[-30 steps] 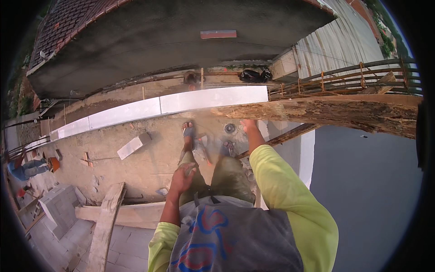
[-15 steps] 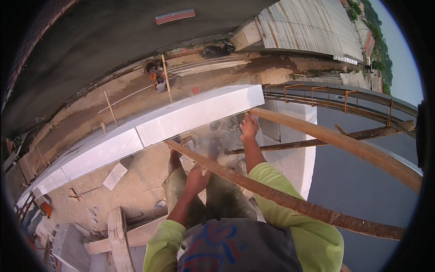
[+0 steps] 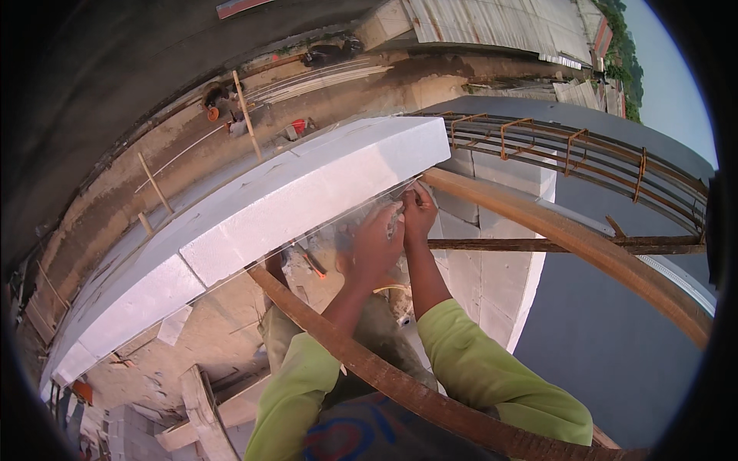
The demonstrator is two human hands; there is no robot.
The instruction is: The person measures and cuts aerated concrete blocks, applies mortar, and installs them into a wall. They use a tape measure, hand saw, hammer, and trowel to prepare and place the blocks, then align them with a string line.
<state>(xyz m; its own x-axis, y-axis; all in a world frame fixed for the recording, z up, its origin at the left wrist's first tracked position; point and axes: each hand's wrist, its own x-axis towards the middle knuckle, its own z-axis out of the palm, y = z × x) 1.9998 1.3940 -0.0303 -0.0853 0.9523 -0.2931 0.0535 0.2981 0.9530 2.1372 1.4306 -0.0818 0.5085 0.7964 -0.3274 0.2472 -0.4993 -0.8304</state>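
Note:
A row of white blocks (image 3: 323,196) forms the top of a wall across the middle. Along its near lower edge runs a thin pale string (image 3: 338,217). My right hand (image 3: 419,211) is closed in a pinch by the string, just under the block's right end. Close beside it, my left hand (image 3: 377,242) has its fingers bent toward the right one; what they hold is too small to make out. One wooden beam (image 3: 553,227) meets the wall just right of my hands. Another wooden beam (image 3: 361,357) crosses over my left forearm.
A rebar cage (image 3: 569,150) extends right from the wall's end. Below it runs a dark timber (image 3: 500,245). An orange-handled tool (image 3: 314,263) lies below the wall, near my legs. Beyond the wall, far down, are bamboo poles (image 3: 246,115) and a person (image 3: 234,123).
My left hand has risen from near my lap, passing under the near beam, to join my right hand at the block's end. The view has shifted, with the wall appearing closer.

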